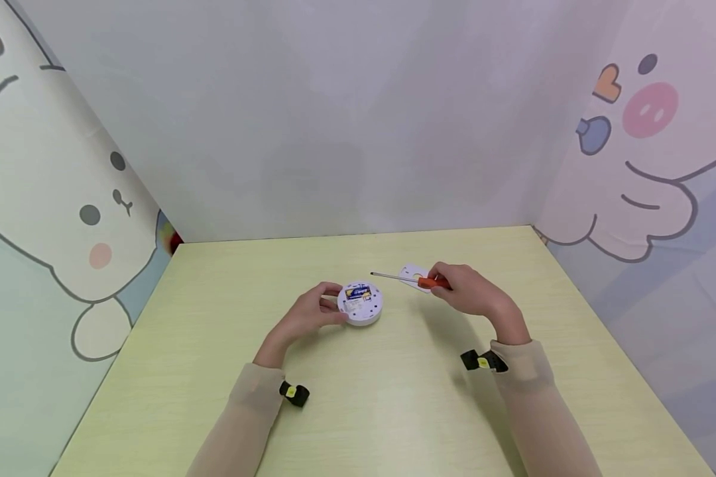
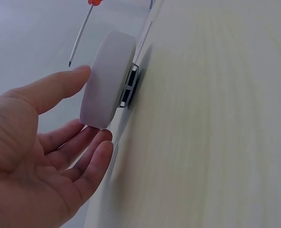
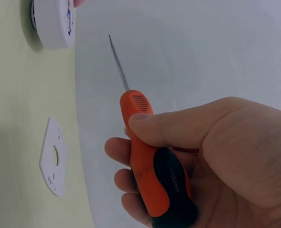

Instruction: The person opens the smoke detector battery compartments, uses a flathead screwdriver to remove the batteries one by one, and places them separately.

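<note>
A round white smoke alarm [image 1: 360,313] sits near the middle of the table with its back face up, showing a blue-and-yellow battery [image 1: 358,292] in it. My left hand [image 1: 312,311] holds it from the left, thumb on the near side and fingers on the far side. Slotted grille [image 2: 130,85] shows beneath its body in the left wrist view. To the right, above the table, my right hand [image 1: 470,291] grips an orange and dark green screwdriver [image 3: 147,161] by its handle. The shaft points left, its tip apart from the alarm.
A flat white mounting plate [image 3: 49,159] with a central hole lies on the table [image 1: 262,265] behind the screwdriver. A grey-white wall panel [image 1: 346,132] stands along the back edge. Cartoon-printed cloths [image 1: 36,199] flank both sides.
</note>
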A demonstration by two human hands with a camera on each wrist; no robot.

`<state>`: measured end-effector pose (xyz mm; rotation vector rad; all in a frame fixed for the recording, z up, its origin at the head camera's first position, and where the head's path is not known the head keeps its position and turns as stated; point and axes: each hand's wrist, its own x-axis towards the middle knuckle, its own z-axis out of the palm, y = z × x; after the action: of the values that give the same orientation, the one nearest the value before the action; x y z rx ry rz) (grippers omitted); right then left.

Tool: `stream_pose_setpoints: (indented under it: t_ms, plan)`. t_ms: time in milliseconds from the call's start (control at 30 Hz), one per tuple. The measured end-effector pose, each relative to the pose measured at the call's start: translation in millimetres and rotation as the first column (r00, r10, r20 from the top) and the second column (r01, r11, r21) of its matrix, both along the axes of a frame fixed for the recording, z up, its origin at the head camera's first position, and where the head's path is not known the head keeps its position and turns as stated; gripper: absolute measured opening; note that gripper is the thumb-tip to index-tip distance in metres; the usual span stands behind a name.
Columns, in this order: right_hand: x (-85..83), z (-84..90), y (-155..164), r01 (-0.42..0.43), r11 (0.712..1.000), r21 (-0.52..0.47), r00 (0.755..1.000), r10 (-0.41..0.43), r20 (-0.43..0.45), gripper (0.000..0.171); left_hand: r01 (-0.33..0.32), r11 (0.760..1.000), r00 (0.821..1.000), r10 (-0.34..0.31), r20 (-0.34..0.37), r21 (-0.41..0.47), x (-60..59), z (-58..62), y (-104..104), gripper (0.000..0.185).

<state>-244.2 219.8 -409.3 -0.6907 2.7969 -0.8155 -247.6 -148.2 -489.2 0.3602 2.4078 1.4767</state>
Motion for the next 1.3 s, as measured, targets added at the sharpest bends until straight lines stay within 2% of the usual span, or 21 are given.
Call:
stream_pose_setpoints:
  t_ms: [267,533,1100,1300]
  plan:
    - [0.1,-0.7,3.5,-0.001,1.0,-0.005,1.0,0.001,0.018,0.016,-0.016,0.998,1.0,0.015,-0.009,-0.053,1.3,-1.2,7.0,0.079]
    - [0.2,-0.5,5.2,0.01,1.0,-0.001,1.0,-0.01,0.023,0.017,0.001,0.999,0.999,-0.004,-0.049,-0.049,2.2,-2.3,9.5,0.083]
    - [-1.7,-2.9,2.7,-0.007,1.0,0.005,0.999,0.006,0.039,0.018,-0.022,0.999,1.0,0.022,-0.012,-0.026,1.6,-2.1,8.7,0.082]
    - [-2.1,3.8,1.2,-0.017,1.0,0.023,0.998,0.015,0.066,0.02,-0.013,1.0,1.0,0.013,-0.009,-0.008,0.2,-3.6,7.8,0.08]
